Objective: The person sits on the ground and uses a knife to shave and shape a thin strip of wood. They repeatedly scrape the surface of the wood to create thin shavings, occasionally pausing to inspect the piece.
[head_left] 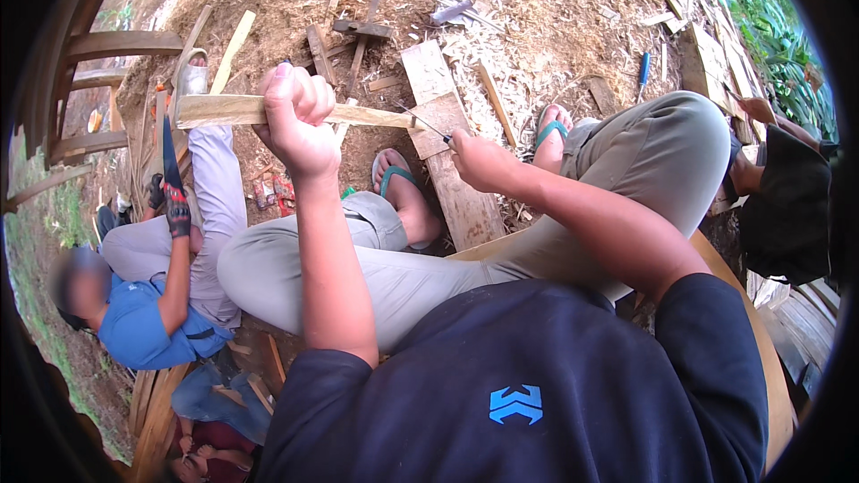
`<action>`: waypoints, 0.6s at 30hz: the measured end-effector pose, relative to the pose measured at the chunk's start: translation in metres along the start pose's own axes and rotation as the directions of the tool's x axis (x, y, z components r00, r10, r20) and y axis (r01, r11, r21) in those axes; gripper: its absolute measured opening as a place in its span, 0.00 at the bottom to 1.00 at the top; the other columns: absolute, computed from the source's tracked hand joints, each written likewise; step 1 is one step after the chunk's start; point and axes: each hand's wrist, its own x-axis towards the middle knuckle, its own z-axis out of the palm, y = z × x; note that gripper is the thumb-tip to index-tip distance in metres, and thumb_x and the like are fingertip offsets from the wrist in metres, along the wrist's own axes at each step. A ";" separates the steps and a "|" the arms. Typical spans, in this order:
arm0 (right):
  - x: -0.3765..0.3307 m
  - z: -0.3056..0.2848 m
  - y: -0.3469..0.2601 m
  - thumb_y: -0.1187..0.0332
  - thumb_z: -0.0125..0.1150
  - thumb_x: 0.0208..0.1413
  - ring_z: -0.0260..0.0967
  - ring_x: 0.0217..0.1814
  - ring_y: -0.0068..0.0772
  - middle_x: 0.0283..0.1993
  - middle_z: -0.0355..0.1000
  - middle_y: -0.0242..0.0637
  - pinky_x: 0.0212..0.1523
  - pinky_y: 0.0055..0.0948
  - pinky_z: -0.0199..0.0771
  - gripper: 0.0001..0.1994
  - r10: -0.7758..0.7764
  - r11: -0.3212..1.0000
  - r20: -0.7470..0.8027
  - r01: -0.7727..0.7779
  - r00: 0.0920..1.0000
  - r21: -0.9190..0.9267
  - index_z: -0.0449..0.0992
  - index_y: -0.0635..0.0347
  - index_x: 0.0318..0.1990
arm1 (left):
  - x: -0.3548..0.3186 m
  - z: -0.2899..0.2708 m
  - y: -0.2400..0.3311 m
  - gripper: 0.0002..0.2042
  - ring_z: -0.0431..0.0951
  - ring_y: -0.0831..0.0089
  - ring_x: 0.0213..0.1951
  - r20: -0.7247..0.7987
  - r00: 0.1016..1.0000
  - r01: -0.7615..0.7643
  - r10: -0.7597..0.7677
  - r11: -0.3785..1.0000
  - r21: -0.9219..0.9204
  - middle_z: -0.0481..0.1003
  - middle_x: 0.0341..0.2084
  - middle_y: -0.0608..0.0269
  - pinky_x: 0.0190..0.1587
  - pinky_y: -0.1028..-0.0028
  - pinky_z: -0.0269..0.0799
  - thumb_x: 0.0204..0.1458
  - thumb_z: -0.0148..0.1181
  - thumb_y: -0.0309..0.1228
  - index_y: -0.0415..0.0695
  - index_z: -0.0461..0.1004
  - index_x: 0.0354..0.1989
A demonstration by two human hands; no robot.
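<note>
My left hand is closed around a long pale wooden stick, which is wide and flat at its left end and narrow toward the right. A thin pointed metal tool with a dark handle end is gripped in my right hand. Its tip is at the stick's narrow right end; whether they touch I cannot tell. Most of the tool's handle is hidden by my fingers, and its exact kind is not clear. Below the narrow end, a wooden block rests on a plank between my sandalled feet.
To the left a seated co-worker in blue holds a dark-bladed saw in a gloved hand. Wood shavings and offcuts cover the ground. A blue-handled tool lies beyond my right knee. Another person sits at far right.
</note>
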 end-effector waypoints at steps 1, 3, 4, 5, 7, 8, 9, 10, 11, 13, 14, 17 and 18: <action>0.001 0.005 0.003 0.67 0.49 0.63 0.72 0.37 0.67 0.32 0.73 0.63 0.39 0.57 0.71 0.11 -0.014 0.999 -0.021 0.015 1.000 0.048 0.63 0.67 0.43 | 0.001 0.000 -0.001 0.21 0.43 0.82 0.14 -0.006 1.000 0.005 -0.004 1.000 0.005 0.47 0.11 0.75 0.19 0.75 0.41 0.61 0.47 0.35 0.52 0.49 0.16; -0.003 -0.008 -0.026 0.67 0.49 0.62 0.72 0.37 0.67 0.32 0.73 0.63 0.39 0.57 0.71 0.11 -0.068 0.989 -0.043 0.073 0.997 0.126 0.63 0.67 0.43 | 0.001 -0.003 0.001 0.21 0.43 0.82 0.14 -0.041 0.999 -0.023 0.024 0.999 0.032 0.46 0.11 0.75 0.18 0.74 0.41 0.62 0.46 0.35 0.52 0.49 0.16; -0.003 -0.006 -0.026 0.67 0.49 0.62 0.72 0.37 0.67 0.32 0.73 0.63 0.39 0.57 0.70 0.11 -0.083 0.990 -0.051 0.088 0.995 0.111 0.63 0.67 0.44 | 0.000 -0.003 0.002 0.21 0.43 0.82 0.14 -0.066 0.997 -0.029 0.032 0.999 0.041 0.46 0.11 0.75 0.18 0.74 0.41 0.62 0.46 0.35 0.52 0.49 0.16; -0.003 -0.005 -0.022 0.67 0.49 0.62 0.72 0.37 0.67 0.32 0.73 0.64 0.39 0.57 0.70 0.11 -0.092 0.990 -0.067 0.098 0.994 0.097 0.63 0.67 0.44 | -0.002 0.002 0.002 0.21 0.43 0.82 0.14 -0.082 0.996 -0.033 0.037 0.998 0.045 0.46 0.11 0.75 0.18 0.75 0.41 0.62 0.46 0.35 0.52 0.49 0.16; 0.003 0.011 0.011 0.68 0.48 0.62 0.72 0.37 0.68 0.31 0.73 0.64 0.40 0.58 0.70 0.10 0.035 0.999 -0.008 -0.035 0.999 0.042 0.63 0.66 0.44 | -0.003 0.010 -0.004 0.20 0.45 0.84 0.14 -0.109 0.993 -0.049 0.046 0.999 -0.020 0.48 0.12 0.76 0.18 0.77 0.41 0.63 0.47 0.34 0.50 0.51 0.17; 0.004 0.010 0.008 0.68 0.48 0.62 0.72 0.37 0.68 0.31 0.73 0.64 0.40 0.58 0.70 0.10 0.023 0.998 -0.015 -0.023 1.000 0.060 0.63 0.66 0.44 | -0.004 0.009 -0.004 0.20 0.45 0.84 0.14 -0.111 0.992 -0.061 0.060 0.998 -0.004 0.49 0.12 0.76 0.18 0.77 0.41 0.63 0.47 0.34 0.50 0.52 0.17; 0.003 0.006 -0.001 0.68 0.48 0.61 0.72 0.37 0.69 0.31 0.73 0.64 0.40 0.58 0.70 0.10 0.012 0.997 -0.021 -0.010 1.000 0.074 0.63 0.66 0.44 | -0.004 0.009 -0.004 0.20 0.45 0.84 0.14 -0.116 0.990 -0.074 0.075 0.997 0.009 0.49 0.12 0.76 0.18 0.77 0.41 0.64 0.47 0.33 0.50 0.52 0.18; 0.001 0.003 -0.010 0.69 0.47 0.61 0.72 0.37 0.69 0.31 0.72 0.64 0.40 0.58 0.70 0.10 0.001 0.996 -0.028 0.002 1.000 0.087 0.63 0.66 0.44 | -0.005 0.008 -0.005 0.20 0.45 0.84 0.14 -0.121 0.989 -0.087 0.089 0.996 0.022 0.49 0.12 0.76 0.18 0.77 0.41 0.64 0.47 0.33 0.50 0.52 0.18; -0.003 0.003 -0.021 0.70 0.47 0.61 0.72 0.37 0.69 0.31 0.73 0.64 0.40 0.59 0.70 0.09 -0.053 0.990 -0.082 0.063 0.995 0.126 0.63 0.67 0.44 | -0.006 0.007 -0.005 0.19 0.45 0.85 0.14 -0.111 0.989 -0.097 0.099 0.995 0.028 0.49 0.13 0.76 0.18 0.77 0.42 0.64 0.47 0.33 0.50 0.52 0.18; -0.003 0.001 -0.021 0.70 0.46 0.61 0.72 0.37 0.68 0.31 0.73 0.65 0.40 0.59 0.70 0.09 -0.061 0.990 -0.086 0.072 0.994 0.120 0.63 0.67 0.44 | -0.007 0.009 -0.007 0.19 0.45 0.85 0.14 -0.111 0.988 -0.105 0.107 0.994 0.018 0.49 0.13 0.76 0.17 0.77 0.42 0.64 0.47 0.33 0.50 0.53 0.18; -0.003 0.002 -0.021 0.70 0.46 0.61 0.72 0.38 0.68 0.31 0.73 0.65 0.41 0.59 0.70 0.09 -0.063 0.990 -0.092 0.074 0.994 0.124 0.63 0.67 0.44 | -0.007 0.011 -0.007 0.19 0.46 0.85 0.14 -0.104 0.989 -0.106 0.107 0.994 0.017 0.49 0.13 0.76 0.17 0.77 0.42 0.64 0.47 0.33 0.50 0.53 0.18; 0.002 0.004 -0.001 0.70 0.46 0.61 0.73 0.37 0.68 0.31 0.73 0.65 0.41 0.59 0.71 0.10 0.038 0.998 0.002 -0.038 0.999 0.041 0.63 0.67 0.44 | -0.007 0.011 -0.010 0.19 0.46 0.85 0.14 -0.109 0.988 -0.106 0.108 0.994 0.026 0.49 0.13 0.76 0.17 0.77 0.43 0.64 0.46 0.33 0.49 0.53 0.18; 0.003 0.006 0.007 0.70 0.46 0.60 0.73 0.37 0.68 0.31 0.73 0.65 0.40 0.59 0.71 0.10 0.051 0.999 0.025 -0.051 0.998 0.012 0.63 0.67 0.44 | -0.006 0.012 -0.010 0.19 0.46 0.85 0.14 -0.112 0.988 -0.105 0.107 0.994 0.026 0.49 0.13 0.76 0.17 0.77 0.43 0.64 0.46 0.33 0.49 0.53 0.18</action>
